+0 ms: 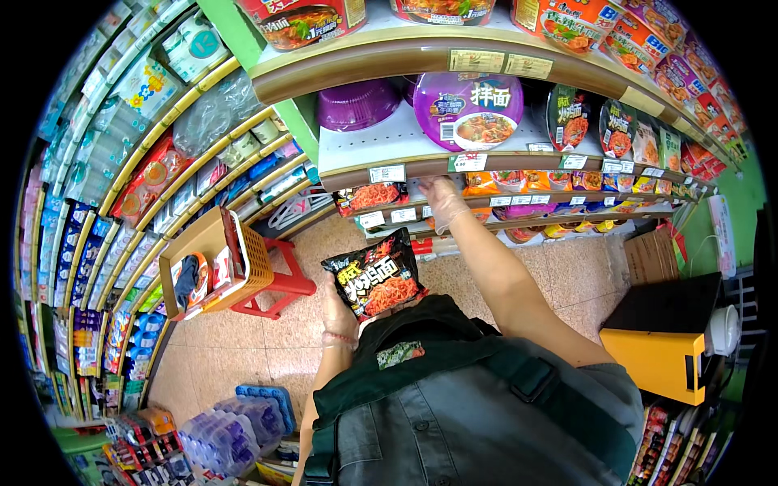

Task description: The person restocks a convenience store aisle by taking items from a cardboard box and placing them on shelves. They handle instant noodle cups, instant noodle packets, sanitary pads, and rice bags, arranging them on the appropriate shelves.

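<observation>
Against my chest, my left hand (340, 313) in a clear disposable glove grips a black packet of instant noodles (380, 273) with red noodles pictured on it. My right hand (442, 203), gloved the same way, reaches into a low shelf tier with its fingertips partly in shadow; whether they touch or hold anything cannot be seen. Left of that hand lies a similar black noodle packet (372, 197). Orange noodle packets (480, 182) stand just right of it. On the tier above sits a large purple noodle bowl (468, 112).
A yellow basket (256, 252) and an open cardboard box (173, 267) stand on a red plastic stool (285, 279) at left. Packed shelves (164, 146) curve along the left side. Shrink-wrapped bottles (222, 434) are at lower left. A black-and-yellow cabinet (659, 364) stands at right.
</observation>
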The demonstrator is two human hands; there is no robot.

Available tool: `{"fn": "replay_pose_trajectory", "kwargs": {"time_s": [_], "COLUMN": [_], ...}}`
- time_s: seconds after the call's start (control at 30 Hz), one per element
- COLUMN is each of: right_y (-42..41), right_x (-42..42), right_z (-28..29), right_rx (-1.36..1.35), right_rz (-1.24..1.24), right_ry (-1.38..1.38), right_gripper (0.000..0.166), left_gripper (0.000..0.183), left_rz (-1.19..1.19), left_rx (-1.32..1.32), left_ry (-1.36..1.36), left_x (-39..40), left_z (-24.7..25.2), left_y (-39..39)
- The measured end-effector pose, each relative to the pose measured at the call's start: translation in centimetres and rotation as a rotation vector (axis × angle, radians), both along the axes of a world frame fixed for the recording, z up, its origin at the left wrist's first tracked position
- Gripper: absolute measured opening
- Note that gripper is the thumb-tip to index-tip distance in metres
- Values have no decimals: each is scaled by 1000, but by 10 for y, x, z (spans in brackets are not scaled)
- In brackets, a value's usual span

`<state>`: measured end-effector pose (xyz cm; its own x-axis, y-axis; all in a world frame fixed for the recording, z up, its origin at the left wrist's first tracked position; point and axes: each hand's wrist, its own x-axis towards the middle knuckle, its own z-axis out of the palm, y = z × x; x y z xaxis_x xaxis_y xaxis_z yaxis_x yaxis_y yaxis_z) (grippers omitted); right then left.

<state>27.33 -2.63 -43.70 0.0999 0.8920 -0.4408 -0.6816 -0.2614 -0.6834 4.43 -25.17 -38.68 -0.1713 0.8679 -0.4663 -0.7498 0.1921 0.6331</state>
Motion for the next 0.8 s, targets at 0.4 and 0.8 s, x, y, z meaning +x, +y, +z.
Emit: {"fn": "replay_pose_trajectory", "kwargs": {"time_s": [0.4,0.8], "right_y": [-164,-150], "right_x": [59,101], "right_z": [95,57], "right_rx": [-67,-28], "right_rz": [686,188], "right_ry": [-283,-279], "right_gripper": [57,30], "left_gripper": [45,37], "left_rz": [-213,-577], "left_rx": [19,-1], "left_ry": [-105,214], "left_x": [52,73], "left_z": [-4,-29], "left_y": [45,74]}}
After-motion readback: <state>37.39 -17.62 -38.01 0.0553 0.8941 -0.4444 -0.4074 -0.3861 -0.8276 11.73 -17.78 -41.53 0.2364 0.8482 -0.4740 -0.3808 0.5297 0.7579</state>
